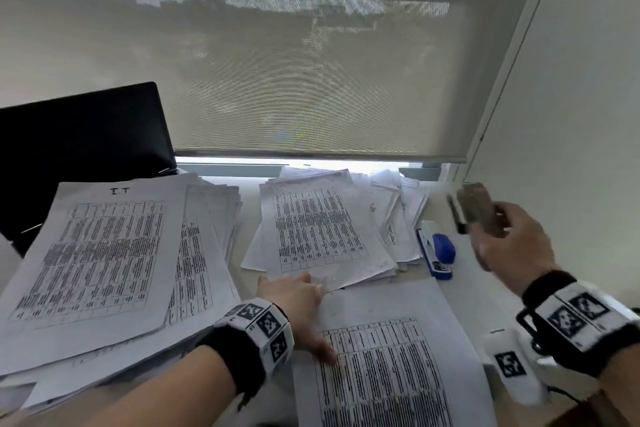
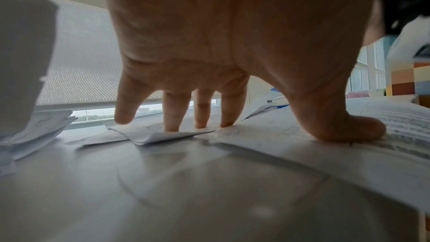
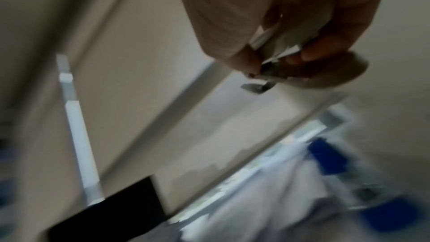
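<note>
The left hand (image 1: 294,302) is laid flat on the papers with its fingers (image 2: 173,109) spread. The fingertips are pressed onto the near corner of the middle pile (image 1: 318,229), and the thumb (image 2: 344,126) is set down on the near sheet (image 1: 391,357). Both papers are probably pinned this way so that they do not slide while the other hand is busy. The corner of the pile is seen slightly curled under the fingertips in the left wrist view.

The right hand (image 1: 512,246) is raised above the right side of the table (image 1: 464,291), well clear of the papers. It is curled round a grey metal tool (image 1: 479,210), which is clamped between thumb and fingers. The tool is blurred in both views that show it. A dull grey, oblong body can be made out, with a small bent metal tip (image 3: 259,86) projecting past the fingers. It may be a stapler or a staple remover, but which cannot be told. It is likely being carried towards the pinned corner.

A blue stapler (image 1: 438,250) lies on the table just beside the middle pile, with a black pen (image 1: 453,215) behind it. A thicker left stack (image 1: 97,253) is propped partly over a dark laptop (image 1: 79,149), and a lowered blind (image 1: 277,80) hangs behind the desk.
</note>
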The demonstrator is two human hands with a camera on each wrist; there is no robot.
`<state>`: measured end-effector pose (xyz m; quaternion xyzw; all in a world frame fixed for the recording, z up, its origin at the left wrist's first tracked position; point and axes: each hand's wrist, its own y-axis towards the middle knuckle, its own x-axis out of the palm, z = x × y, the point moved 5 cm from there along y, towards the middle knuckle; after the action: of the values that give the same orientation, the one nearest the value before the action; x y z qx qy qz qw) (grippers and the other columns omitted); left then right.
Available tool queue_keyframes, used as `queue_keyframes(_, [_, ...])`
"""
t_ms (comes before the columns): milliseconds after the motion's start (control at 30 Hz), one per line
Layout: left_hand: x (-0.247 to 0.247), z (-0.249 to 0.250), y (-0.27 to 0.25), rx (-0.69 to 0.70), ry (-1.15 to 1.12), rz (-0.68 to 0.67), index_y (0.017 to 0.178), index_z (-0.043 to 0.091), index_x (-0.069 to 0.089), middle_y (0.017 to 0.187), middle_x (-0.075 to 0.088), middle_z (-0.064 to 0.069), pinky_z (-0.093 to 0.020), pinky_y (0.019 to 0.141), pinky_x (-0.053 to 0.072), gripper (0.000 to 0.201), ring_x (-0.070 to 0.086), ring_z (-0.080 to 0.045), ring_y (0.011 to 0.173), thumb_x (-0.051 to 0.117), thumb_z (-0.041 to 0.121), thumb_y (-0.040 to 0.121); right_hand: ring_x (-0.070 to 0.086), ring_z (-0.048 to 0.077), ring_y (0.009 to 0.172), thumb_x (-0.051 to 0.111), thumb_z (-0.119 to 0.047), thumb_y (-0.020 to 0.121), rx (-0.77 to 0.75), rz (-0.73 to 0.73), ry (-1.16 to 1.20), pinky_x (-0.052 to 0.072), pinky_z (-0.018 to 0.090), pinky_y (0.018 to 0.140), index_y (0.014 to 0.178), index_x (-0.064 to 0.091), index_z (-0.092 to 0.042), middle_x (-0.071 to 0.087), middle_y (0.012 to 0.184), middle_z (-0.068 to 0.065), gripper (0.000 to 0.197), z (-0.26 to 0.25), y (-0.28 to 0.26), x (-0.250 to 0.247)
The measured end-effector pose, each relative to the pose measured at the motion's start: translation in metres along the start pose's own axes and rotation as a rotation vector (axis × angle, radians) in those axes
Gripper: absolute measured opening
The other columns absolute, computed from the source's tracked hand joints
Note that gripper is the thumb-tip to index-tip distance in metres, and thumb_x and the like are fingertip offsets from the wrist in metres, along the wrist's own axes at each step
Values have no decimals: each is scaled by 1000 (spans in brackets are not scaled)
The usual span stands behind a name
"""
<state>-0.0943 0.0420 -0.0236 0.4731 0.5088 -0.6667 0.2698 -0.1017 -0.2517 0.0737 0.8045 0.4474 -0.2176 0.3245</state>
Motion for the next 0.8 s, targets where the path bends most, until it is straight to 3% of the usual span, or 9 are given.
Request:
queue_keyframes(67, [0,-1,-3,-3,-1,18,150,28,28,147,35,7,-57,112,24,113,35,-22,137,65,83,58,60,7,65,67,-16,83,-107,-314,-5,44,11,53,103,58,-22,64,81,-5,23,-38,-31,21])
queue_keyframes(100, [1,-1,-5,-6,-9,22,151,29,26,152,31,7,-56,113,24,113,31,-22,140,65,83,59,60,4,64,67,-18,82,-152,-472,-57,42,10,52,101,59,-23,65,79,-8,22,-49,-47,39])
queue_keyframes(167, [2,-3,-8,-15,-23,23,153,31,20,160,19,7,-55,116,20,114,21,-22,146,64,82,62,63,7,68,64,-23,80,-177,-695,-160,49,17,59,99,62,-20,65,80,-5,20,-55,-77,77])
queue_keyframes(267, [5,-5,-9,-26,-23,3,154,33,12,163,6,8,-59,116,16,115,12,-22,149,63,82,64,63,14,82,59,-31,77,-121,-840,-284,52,25,72,103,60,-21,65,93,-1,27,-48,-104,116])
queue_keyframes(400, [6,-5,-8,-33,-17,-9,154,33,13,164,7,7,-62,115,16,113,11,-24,150,65,79,65,60,16,101,58,-42,81,-116,-803,-330,47,27,89,114,58,-29,64,111,-4,36,-46,-112,130])
queue_keyframes(500, [8,-4,-4,-39,7,-4,154,34,11,164,4,7,-62,114,15,115,10,-24,150,63,82,63,58,18,100,54,-42,88,-146,-763,-390,43,26,85,105,56,-27,63,108,-2,24,-49,-112,133])
queue_keyframes(633, [9,-4,-2,-43,-16,0,154,34,13,164,4,8,-64,114,13,115,9,-25,150,65,81,62,52,17,84,49,-38,89,-171,-740,-443,40,26,75,89,47,-25,55,91,-3,13,-52,-113,133])
queue_keyframes(800, [10,-5,0,-42,-15,9,154,34,13,164,6,7,-64,114,14,117,10,-26,150,65,82,61,61,18,95,51,-40,90,-132,-675,-388,48,29,86,108,54,-26,64,105,-1,23,-51,-116,137])
